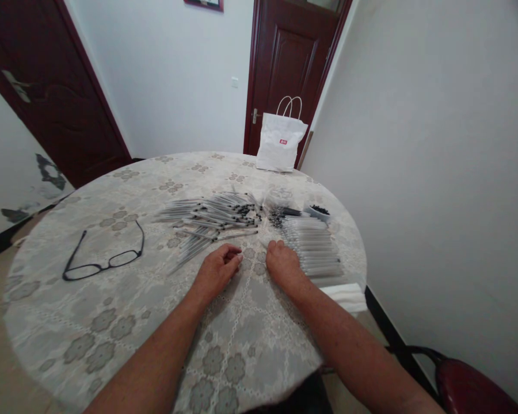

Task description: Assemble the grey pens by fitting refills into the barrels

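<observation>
Grey pens (211, 218) — just beyond left hand (218, 270), right hand (282, 263) beside

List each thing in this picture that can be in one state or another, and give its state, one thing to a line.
left hand: resting on the table, fingers curled, holding nothing visible
right hand: resting on the table, fingers curled under
glasses: unfolded, lying on the tablecloth
loose pen tubes: scattered in a heap
sorted tubes: laid side by side
small dish: holding dark bits
paper bag: upright
far door: shut
</observation>
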The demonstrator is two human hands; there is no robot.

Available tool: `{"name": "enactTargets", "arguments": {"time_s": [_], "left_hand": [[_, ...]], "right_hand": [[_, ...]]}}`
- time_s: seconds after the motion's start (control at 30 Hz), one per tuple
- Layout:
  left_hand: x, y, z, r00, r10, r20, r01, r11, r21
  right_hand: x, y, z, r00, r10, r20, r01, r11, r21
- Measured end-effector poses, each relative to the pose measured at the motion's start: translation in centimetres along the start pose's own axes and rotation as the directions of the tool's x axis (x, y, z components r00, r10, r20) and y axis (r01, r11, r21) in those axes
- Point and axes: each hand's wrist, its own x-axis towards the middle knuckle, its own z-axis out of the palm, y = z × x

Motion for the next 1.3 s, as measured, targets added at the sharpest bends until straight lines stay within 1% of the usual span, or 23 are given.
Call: {"name": "enactTargets", "arguments": {"time_s": [0.1, 0.23, 0.3, 0.37, 0.47, 0.53, 0.6, 0.67, 0.73, 0.8, 0.87, 0.93, 1.0, 1.07, 1.1, 1.17, 1.23, 1.3], "left_hand": [[-0.1, 0.2, 0.0, 1.000, 0.004, -0.007, -0.004, 1.000, 0.030], [0.0, -0.1, 0.0, 1.000, 0.001, -0.014, -0.001, 1.000, 0.022], [0.1, -0.2, 0.0, 1.000, 0.004, -0.009, -0.004, 1.000, 0.000], [0.1, -0.2, 0.0, 1.000, -0.005, 0.003, 0.005, 0.998, -0.061], [-0.2, 0.4, 0.5, 1.000, -0.022, 0.010, 0.023, 0.971, -0.239], [-0.5, 1.0, 1.0, 1.000, -0.024, 0.014, 0.028, 0.940, -0.341], [-0.9, 1.4, 1.6, 0.999, -0.028, 0.030, 0.037, 0.927, -0.373], [-1.2, 1.5, 2.0, 0.998, -0.031, 0.046, 0.045, 0.937, -0.347], [-1.3, 1.5, 2.2, 0.998, -0.027, 0.049, 0.041, 0.948, -0.317], [-1.3, 1.4, 2.2, 0.998, -0.024, 0.061, 0.042, 0.950, -0.308], [-1.3, 1.3, 2.1, 0.996, -0.026, 0.091, 0.053, 0.951, -0.305], [-1.3, 1.2, 2.0, 0.992, -0.022, 0.127, 0.057, 0.958, -0.280], [-1.3, 1.1, 1.8, 0.990, -0.008, 0.141, 0.043, 0.968, -0.248], [-1.4, 1.1, 1.5, 0.993, 0.002, 0.119, 0.024, 0.975, -0.221], [-1.4, 1.2, 1.3, 0.996, 0.005, 0.093, 0.014, 0.978, -0.209], [-1.4, 1.2, 1.0, 0.999, 0.009, 0.033, -0.003, 0.985, -0.172], [-1.4, 1.3, 0.8, 1.000, 0.017, -0.007, -0.018, 0.991, -0.131], [-1.3, 1.2, 0.7, 1.000, 0.027, -0.016, -0.028, 0.996, -0.087]], "right_hand": [[-0.1, 0.0, -0.3, 1.000, -0.019, 0.010, 0.019, 1.000, -0.002], [-0.7, 0.4, -1.1, 0.987, -0.153, -0.038, 0.152, 0.988, -0.034], [-1.3, 0.9, -2.0, 0.982, -0.182, -0.052, 0.181, 0.983, -0.026], [-2.1, 1.6, -2.9, 0.975, -0.214, -0.063, 0.215, 0.977, 0.008], [-3.4, 2.3, -3.7, 0.947, -0.315, -0.063, 0.319, 0.946, 0.063], [-4.1, 2.1, -3.6, 0.922, -0.384, -0.051, 0.387, 0.917, 0.098], [-4.3, 1.5, -3.1, 0.890, -0.452, -0.057, 0.456, 0.879, 0.137], [-4.2, 0.7, -2.5, 0.866, -0.496, -0.069, 0.500, 0.851, 0.161], [-3.8, -0.2, -2.3, 0.862, -0.502, -0.066, 0.506, 0.847, 0.161], [-3.5, -0.8, -2.3, 0.876, -0.479, -0.051, 0.481, 0.864, 0.148], [-3.5, -1.0, -2.6, 0.896, -0.442, -0.038, 0.443, 0.886, 0.136], [-3.6, -0.7, -3.0, 0.908, -0.419, -0.027, 0.418, 0.899, 0.130], [-3.9, 0.2, -3.4, 0.899, -0.437, -0.015, 0.435, 0.891, 0.131], [-4.2, 2.0, -3.8, 0.893, -0.450, -0.026, 0.449, 0.885, 0.122], [-4.2, 3.2, -4.0, 0.895, -0.443, -0.050, 0.445, 0.889, 0.106], [-4.0, 6.0, -4.2, 0.900, -0.416, -0.133, 0.426, 0.903, 0.055], [-3.6, 9.2, -4.1, 0.885, -0.410, -0.222, 0.419, 0.908, -0.010], [-3.0, 12.2, -3.7, 0.868, -0.424, -0.259, 0.420, 0.905, -0.072]]}}
